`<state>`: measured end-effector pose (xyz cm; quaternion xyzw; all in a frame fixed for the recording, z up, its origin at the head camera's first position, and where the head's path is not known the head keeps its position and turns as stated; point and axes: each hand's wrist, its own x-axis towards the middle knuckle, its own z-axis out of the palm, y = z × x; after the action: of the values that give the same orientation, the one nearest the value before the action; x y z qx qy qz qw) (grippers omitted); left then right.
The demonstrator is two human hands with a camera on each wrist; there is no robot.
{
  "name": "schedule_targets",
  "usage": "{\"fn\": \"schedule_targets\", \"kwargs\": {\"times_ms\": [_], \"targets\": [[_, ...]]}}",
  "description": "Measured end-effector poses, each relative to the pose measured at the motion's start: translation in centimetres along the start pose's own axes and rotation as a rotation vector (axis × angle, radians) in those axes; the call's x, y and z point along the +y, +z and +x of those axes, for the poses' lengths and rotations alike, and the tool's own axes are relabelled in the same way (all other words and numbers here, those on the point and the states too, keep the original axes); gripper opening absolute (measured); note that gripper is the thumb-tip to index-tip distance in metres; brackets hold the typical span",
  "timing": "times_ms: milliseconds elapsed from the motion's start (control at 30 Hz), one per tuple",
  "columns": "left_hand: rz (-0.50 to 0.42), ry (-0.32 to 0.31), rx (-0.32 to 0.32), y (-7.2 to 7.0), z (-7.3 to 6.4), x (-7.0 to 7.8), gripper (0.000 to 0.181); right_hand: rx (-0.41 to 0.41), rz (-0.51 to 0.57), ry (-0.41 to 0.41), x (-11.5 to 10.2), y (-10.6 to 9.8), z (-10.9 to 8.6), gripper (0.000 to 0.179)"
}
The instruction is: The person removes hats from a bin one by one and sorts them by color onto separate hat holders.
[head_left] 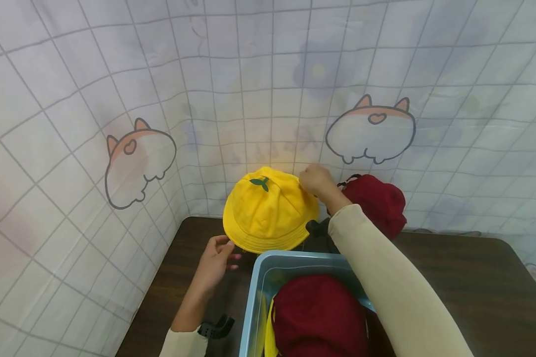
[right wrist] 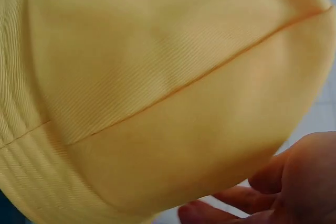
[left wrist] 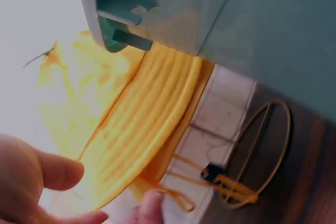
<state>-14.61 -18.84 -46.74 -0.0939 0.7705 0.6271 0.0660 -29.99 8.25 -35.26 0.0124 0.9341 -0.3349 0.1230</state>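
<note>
A yellow bucket hat (head_left: pixel 270 213) with a green sprout on its crown stands at the back of the table, brim towards me. My left hand (head_left: pixel 216 260) is at the brim's lower left, fingers loosely bent. In the left wrist view, the left thumb (left wrist: pixel 63 174) lies beside the brim, and a fingertip is near the orange chin strap (left wrist: pixel 184 200). At the crown's right side is my right hand (head_left: pixel 317 181). The right wrist view shows its fingers (right wrist: pixel 268 177) loosely bent along the crown's edge (right wrist: pixel 210 145); whether they touch it is unclear.
A blue plastic bin (head_left: pixel 277 255) stands in front, with a dark red hat (head_left: pixel 319 312) and something yellow inside. Another dark red hat (head_left: pixel 377 203) sits behind my right forearm. Dark wooden tabletop (head_left: pixel 464 277) extends right; a grid-patterned cloth (head_left: pixel 268 99) hangs behind.
</note>
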Motion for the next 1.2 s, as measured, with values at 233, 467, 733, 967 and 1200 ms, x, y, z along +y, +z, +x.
{"fn": "schedule_targets", "kwargs": {"times_ms": [233, 467, 733, 967, 1200], "targets": [[-0.244, -0.044, 0.056, 0.7, 1.2, -0.9, 0.041, -0.092, -0.101, 0.088, 1.8, 0.8, 1.9, 0.031], [-0.404, -0.099, -0.004, 1.1, 1.9, -1.6, 0.022, -0.044, -0.153, 0.05, 2.9, 1.8, 2.4, 0.021], [-0.36, -0.139, 0.014, 1.0, 2.3, -2.1, 0.018, -0.017, -0.161, 0.088, 3.4, 3.3, 2.7, 0.023], [-0.285, -0.168, 0.002, 0.8, 3.4, -3.0, 0.022, -0.044, -0.123, 0.13, 4.0, 4.0, 3.3, 0.027], [-0.236, -0.169, 0.006, 0.9, 4.2, -3.3, 0.024, -0.079, -0.151, 0.118, 4.3, 4.4, 3.5, 0.026]]}}
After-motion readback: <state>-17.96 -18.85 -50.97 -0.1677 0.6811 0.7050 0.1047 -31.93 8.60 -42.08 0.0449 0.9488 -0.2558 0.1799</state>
